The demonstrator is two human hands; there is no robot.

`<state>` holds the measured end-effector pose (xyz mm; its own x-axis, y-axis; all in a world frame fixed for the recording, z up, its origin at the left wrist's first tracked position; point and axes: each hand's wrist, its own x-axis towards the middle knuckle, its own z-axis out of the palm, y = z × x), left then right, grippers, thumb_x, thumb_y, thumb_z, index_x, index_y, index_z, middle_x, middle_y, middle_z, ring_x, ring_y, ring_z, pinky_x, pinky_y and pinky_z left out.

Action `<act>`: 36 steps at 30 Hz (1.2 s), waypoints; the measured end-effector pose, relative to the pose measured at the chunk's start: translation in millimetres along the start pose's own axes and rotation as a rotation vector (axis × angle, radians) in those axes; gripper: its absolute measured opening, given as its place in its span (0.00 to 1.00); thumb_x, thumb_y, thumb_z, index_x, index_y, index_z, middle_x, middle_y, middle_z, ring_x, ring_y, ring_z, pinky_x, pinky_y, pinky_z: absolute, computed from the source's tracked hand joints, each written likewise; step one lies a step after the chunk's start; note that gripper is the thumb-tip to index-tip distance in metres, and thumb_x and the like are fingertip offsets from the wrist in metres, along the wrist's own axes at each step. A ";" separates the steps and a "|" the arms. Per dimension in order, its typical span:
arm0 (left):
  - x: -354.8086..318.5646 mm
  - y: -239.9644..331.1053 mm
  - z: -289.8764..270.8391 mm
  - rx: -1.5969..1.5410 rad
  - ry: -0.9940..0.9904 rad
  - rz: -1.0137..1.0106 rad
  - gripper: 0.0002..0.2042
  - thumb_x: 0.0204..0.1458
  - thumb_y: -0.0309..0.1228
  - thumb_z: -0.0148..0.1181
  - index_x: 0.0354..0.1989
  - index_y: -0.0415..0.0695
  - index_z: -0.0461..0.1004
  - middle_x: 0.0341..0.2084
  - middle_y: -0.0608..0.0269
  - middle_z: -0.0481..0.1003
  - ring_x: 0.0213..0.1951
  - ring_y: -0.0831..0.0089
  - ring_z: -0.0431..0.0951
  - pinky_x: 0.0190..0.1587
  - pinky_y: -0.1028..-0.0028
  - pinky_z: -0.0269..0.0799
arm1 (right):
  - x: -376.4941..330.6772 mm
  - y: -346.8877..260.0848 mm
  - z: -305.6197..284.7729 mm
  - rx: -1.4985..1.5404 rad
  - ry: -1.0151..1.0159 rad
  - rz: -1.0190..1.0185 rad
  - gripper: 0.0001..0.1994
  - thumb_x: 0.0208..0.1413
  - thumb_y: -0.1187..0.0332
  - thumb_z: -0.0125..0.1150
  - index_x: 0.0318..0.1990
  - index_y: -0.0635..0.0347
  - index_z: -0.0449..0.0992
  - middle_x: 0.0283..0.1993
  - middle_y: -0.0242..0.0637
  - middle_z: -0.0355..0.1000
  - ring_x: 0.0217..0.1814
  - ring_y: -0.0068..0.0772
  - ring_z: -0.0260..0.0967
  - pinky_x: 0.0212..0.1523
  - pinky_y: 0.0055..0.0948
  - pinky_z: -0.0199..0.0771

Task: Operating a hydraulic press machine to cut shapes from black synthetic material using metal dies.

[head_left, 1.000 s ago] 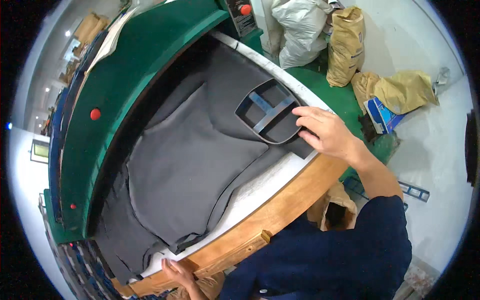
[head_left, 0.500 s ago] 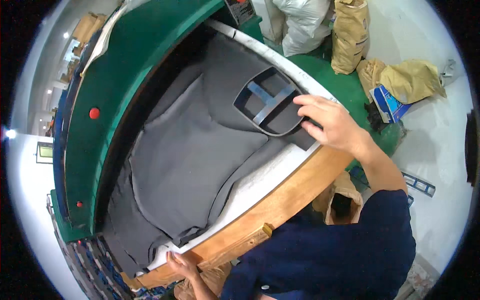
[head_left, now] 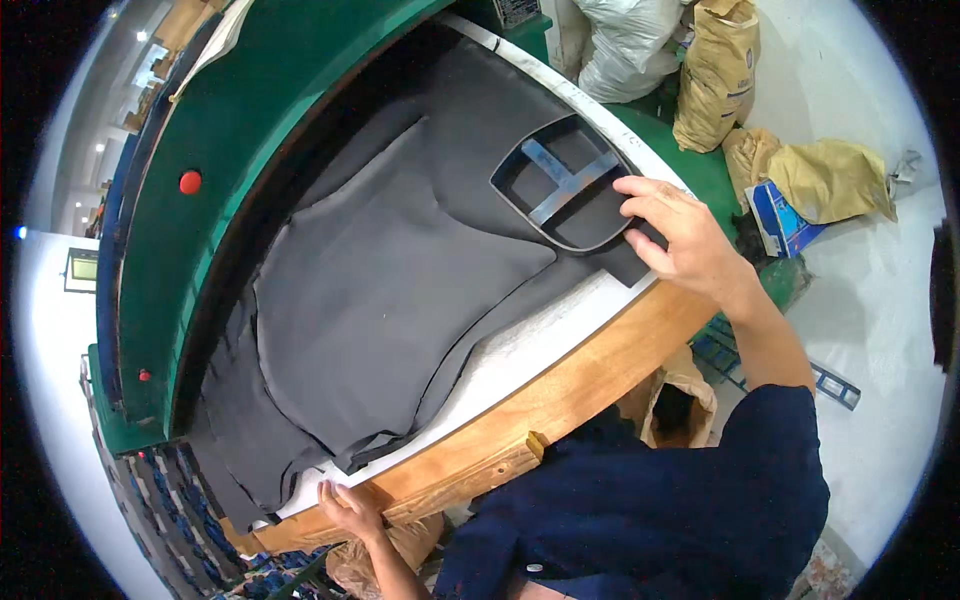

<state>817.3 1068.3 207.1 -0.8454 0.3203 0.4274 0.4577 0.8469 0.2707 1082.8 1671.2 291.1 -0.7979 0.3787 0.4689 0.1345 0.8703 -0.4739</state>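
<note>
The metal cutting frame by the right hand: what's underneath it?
The metal cutting frame lies on dark grey sheet material, visible through its openings. The right hand touches its near edge. The white board beneath is covered there.

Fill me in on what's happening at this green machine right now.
A person stands at a cutting press with dark grey sheet material spread over its white bed. Their right hand rests its fingers on the edge of a metal cutting die lying on the sheet. Their left hand grips the sheet's near corner at the wooden front edge. Paper sacks sit on the floor behind.
</note>
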 end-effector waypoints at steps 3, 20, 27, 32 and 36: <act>2.1 3.2 0.3 0.031 0.003 0.000 0.15 0.59 0.29 0.51 0.48 0.28 0.70 0.51 0.39 0.70 0.55 0.47 0.68 0.58 0.56 0.62 | -0.4 -1.6 0.8 -0.013 -0.003 0.015 0.12 0.45 0.76 0.64 0.39 0.63 0.72 0.55 0.46 0.71 0.54 0.49 0.70 0.54 0.39 0.71; -16.6 -13.3 -29.9 -0.387 0.008 0.009 0.15 0.60 0.26 0.49 0.53 0.29 0.66 0.56 0.41 0.65 0.60 0.51 0.65 0.61 0.60 0.59 | -30.7 -86.9 24.6 -0.189 0.237 0.144 0.26 0.50 0.75 0.61 0.59 0.60 0.66 0.66 0.50 0.59 0.67 0.51 0.59 0.64 0.38 0.63; -37.4 -126.2 -65.0 -0.337 0.137 -0.035 0.14 0.59 0.24 0.49 0.51 0.28 0.68 0.52 0.41 0.69 0.53 0.51 0.70 0.56 0.62 0.65 | -84.0 -244.0 137.0 0.101 0.309 0.008 0.11 0.47 0.79 0.64 0.39 0.66 0.77 0.42 0.47 0.76 0.44 0.44 0.76 0.47 0.33 0.77; -31.1 -175.2 -48.6 -0.204 0.170 0.215 0.11 0.57 0.25 0.48 0.42 0.32 0.74 0.38 0.45 0.75 0.41 0.50 0.74 0.47 0.58 0.68 | -101.7 -319.0 213.2 0.038 0.184 0.048 0.04 0.47 0.69 0.65 0.28 0.58 0.78 0.24 0.35 0.74 0.25 0.37 0.72 0.26 0.32 0.70; -23.7 -158.5 -50.0 -0.260 0.358 0.318 0.12 0.54 0.30 0.49 0.36 0.34 0.77 0.25 0.50 0.76 0.29 0.54 0.75 0.35 0.60 0.71 | -94.6 -325.9 234.7 -0.093 0.277 0.222 0.06 0.44 0.67 0.68 0.26 0.57 0.78 0.18 0.34 0.71 0.19 0.37 0.70 0.21 0.33 0.68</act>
<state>778.5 905.2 197.1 -0.5283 0.3401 0.7780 0.7669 0.5843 0.2654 976.6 1277.8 226.3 -0.5556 0.6215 0.5522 0.3494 0.7773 -0.5233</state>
